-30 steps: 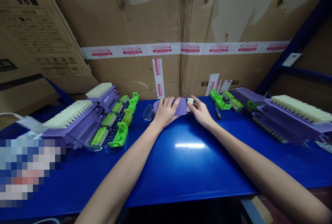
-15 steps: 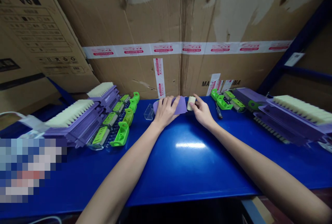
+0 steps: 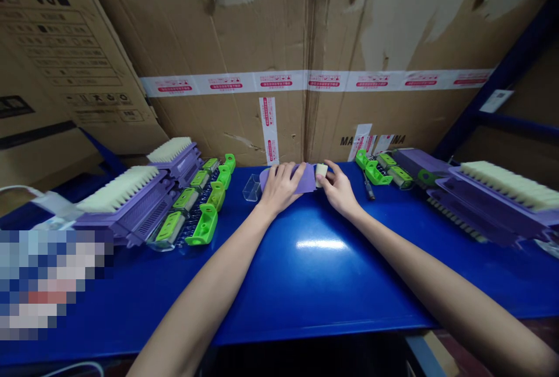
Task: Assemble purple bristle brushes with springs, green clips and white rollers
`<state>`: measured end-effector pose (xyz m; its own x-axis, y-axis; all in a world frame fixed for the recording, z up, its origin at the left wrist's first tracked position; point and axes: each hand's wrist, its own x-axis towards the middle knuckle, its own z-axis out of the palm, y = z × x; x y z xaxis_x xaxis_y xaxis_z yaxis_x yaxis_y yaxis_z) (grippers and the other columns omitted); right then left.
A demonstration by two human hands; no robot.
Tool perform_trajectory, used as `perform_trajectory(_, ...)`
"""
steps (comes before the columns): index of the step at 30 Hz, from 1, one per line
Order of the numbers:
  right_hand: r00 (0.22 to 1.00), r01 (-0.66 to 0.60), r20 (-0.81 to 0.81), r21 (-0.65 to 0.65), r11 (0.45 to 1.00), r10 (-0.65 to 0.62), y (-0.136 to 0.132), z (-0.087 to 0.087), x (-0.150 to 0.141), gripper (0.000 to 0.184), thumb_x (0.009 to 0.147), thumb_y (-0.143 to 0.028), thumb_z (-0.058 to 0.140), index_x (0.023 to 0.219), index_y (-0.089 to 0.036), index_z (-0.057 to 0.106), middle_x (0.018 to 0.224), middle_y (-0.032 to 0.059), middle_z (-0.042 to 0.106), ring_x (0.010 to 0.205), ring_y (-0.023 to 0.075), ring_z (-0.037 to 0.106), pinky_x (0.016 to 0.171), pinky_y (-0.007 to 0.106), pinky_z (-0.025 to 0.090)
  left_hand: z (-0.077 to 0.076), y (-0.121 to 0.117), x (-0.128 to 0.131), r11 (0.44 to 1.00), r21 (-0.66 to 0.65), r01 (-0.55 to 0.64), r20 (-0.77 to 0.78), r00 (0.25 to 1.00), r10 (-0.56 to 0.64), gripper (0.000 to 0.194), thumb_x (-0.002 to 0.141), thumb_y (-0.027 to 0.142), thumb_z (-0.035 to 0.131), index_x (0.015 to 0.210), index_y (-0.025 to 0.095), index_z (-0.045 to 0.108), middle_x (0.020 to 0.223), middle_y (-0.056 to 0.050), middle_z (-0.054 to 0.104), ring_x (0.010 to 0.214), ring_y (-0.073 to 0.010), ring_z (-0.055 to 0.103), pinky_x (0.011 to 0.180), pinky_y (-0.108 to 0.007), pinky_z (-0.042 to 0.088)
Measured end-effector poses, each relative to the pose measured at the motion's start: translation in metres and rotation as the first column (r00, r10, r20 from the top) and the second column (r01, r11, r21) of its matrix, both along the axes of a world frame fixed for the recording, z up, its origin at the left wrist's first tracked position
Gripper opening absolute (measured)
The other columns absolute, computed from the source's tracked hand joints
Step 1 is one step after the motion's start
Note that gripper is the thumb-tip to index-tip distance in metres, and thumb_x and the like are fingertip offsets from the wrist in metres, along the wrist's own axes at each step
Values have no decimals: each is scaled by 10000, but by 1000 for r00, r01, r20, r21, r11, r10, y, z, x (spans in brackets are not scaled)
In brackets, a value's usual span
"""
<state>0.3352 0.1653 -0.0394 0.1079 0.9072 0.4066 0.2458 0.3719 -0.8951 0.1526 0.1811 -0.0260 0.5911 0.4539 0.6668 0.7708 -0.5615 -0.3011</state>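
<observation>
My left hand (image 3: 282, 189) is draped over a smooth purple plastic part (image 3: 308, 178), fingers bent across its top, gripping it against the table. Its underside is hidden. Between thumb and fingers, my right hand (image 3: 341, 191) pinches a small cream-coloured block (image 3: 321, 172), perhaps foam, at the purple part's right end. The block appears to touch that end, though the exact contact cannot be made out. Just left of the purple part stands a small clear plastic box (image 3: 252, 188).
Purple brushes (image 3: 131, 214) with cream bristles, green brackets (image 3: 203, 224) and green-grey blocks line the left. More purple brushes (image 3: 502, 191), green brackets (image 3: 379, 174) and a dark screwdriver-like tool (image 3: 369, 188) are at right. Cardboard (image 3: 227, 28) walls the back of the blue table (image 3: 323, 290).
The cream block has moved slightly left, closer to the purple part's end, with my right hand following. My left hand stays on the purple part.
</observation>
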Motion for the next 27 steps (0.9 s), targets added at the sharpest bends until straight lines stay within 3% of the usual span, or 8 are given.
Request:
perform_trajectory(6, 989, 27, 143, -42, 999, -20, 0, 5, 3, 613, 817, -357, 549, 1362, -102, 433, 1060, 123, 706, 934, 252, 670, 859, 409, 512, 1, 0, 0, 1000, -24, -8, -8, 1000, 8, 617, 846, 439, 570, 1362, 124, 451, 1214, -170, 575, 1069, -303, 527, 935, -421, 361)
perform_trajectory(13, 935, 60, 353, -61, 996, -35, -2, 20, 6, 731, 809, -247, 542, 1467, -66, 282, 879, 93, 732, 785, 233, 663, 780, 364, 511, -1, 2, 0, 999, -33, 27, 31, 999, -25, 635, 842, 484, 562, 1362, 133, 457, 1189, -173, 574, 1056, -294, 529, 912, -412, 371)
perform_trajectory(18, 906, 14, 424, -45, 999, 7, -6, 21, 8, 598, 839, -260, 509, 1405, -94, 415, 1014, 113, 713, 911, 253, 657, 873, 403, 485, -1, 3, -1, 999, -11, 38, 22, 999, -38, 616, 844, 468, 565, 1350, 130, 472, 1185, -167, 582, 1033, -288, 535, 911, -413, 378)
perform_trajectory(22, 953, -71, 291, -52, 996, 83, -10, 19, 4, 453, 905, -405, 455, 1294, -191, 544, 1119, 78, 680, 1030, 247, 623, 926, 409, 474, 1, 1, -2, 1000, 15, 18, 22, 1000, -18, 587, 845, 411, 578, 1350, 131, 470, 1209, -176, 577, 1055, -297, 532, 922, -431, 376)
perform_trajectory(25, 989, -145, -26, -230, 962, 143, -13, 24, -1, 498, 939, -512, 341, 1159, -154, 610, 1050, 116, 690, 928, 243, 655, 798, 390, 537, 1, 1, -3, 998, 54, 13, 24, 1000, -15, 532, 867, 352, 552, 1353, 152, 467, 1237, -181, 564, 1104, -301, 522, 953, -457, 363)
perform_trajectory(27, 956, -233, -257, -374, 898, 141, -15, 29, -4, 535, 951, -525, 284, 1123, -127, 599, 972, 143, 701, 820, 236, 678, 718, 380, 554, 0, 1, -3, 996, 86, 39, 14, 999, -41, 476, 891, 313, 512, 1347, 181, 475, 1235, -169, 569, 1135, -291, 514, 979, -468, 351)
